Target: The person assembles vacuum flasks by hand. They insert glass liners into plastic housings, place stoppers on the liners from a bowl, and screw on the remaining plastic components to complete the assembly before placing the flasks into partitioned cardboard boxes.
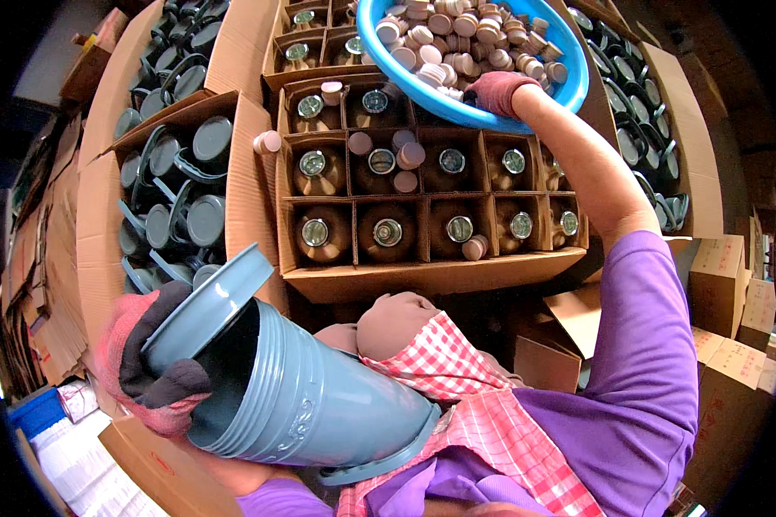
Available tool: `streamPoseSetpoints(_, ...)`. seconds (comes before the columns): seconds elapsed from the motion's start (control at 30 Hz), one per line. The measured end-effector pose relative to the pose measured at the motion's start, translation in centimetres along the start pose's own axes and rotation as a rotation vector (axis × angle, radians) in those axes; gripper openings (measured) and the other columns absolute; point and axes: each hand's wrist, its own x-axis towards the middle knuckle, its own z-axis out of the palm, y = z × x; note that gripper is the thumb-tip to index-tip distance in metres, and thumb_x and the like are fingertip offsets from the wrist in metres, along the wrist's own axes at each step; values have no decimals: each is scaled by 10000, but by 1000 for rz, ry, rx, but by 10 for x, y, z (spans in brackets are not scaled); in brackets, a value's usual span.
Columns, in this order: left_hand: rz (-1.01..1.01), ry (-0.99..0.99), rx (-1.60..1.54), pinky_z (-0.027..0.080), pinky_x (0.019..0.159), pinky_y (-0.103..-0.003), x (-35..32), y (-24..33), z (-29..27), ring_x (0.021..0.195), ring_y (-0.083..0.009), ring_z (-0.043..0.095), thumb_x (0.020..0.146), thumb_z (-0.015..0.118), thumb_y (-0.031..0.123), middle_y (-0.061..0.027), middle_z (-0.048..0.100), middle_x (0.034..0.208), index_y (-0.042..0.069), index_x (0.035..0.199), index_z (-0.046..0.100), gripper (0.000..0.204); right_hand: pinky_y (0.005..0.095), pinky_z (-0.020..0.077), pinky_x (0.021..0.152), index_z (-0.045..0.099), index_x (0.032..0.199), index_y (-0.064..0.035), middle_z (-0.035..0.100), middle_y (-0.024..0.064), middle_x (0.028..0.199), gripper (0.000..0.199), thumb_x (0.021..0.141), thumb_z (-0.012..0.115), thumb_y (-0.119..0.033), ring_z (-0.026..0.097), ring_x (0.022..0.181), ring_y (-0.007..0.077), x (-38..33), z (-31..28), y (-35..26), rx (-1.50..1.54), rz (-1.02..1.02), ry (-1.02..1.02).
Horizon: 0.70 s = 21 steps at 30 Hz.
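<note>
My left hand, in a pink and dark glove, grips a blue-grey plastic lid between thumb and fingers. The lid is tilted up beside the open mouth of a blue-grey thermos casing. That casing leans across my lap with its mouth to the left, my left forearm beneath it. My right hand, in a similar glove, reaches into a blue basin of round, pale pinkish stoppers. Its fingers look curled among the stoppers; the fingertips are partly hidden, and what they hold is unclear.
A divided carton of glass flask liners stands ahead under the basin, with several loose stoppers on it. Cartons of blue-grey lidded casings flank it. An open box lies at right; flattened cardboard stacks at left.
</note>
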Motion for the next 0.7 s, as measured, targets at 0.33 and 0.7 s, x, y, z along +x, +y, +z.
streamPoseSetpoints(0.33,9,45,-22,456,759,-311,0,6,1,842,-211,583,694,669,537,-129,606,922,-69,1064,571,716,309,510,743,686,930,-52,684,109,849,325,670,750,-237,652,769,202,-49,-14,29,768,8,471)
streamPoseSetpoints(0.7,69,38,-106,460,795,-318,7,3,12,880,-219,586,699,715,497,-135,603,957,-79,1066,566,699,414,492,757,627,916,-89,597,148,871,370,636,750,-297,589,836,339,-86,56,-52,452,-419,687)
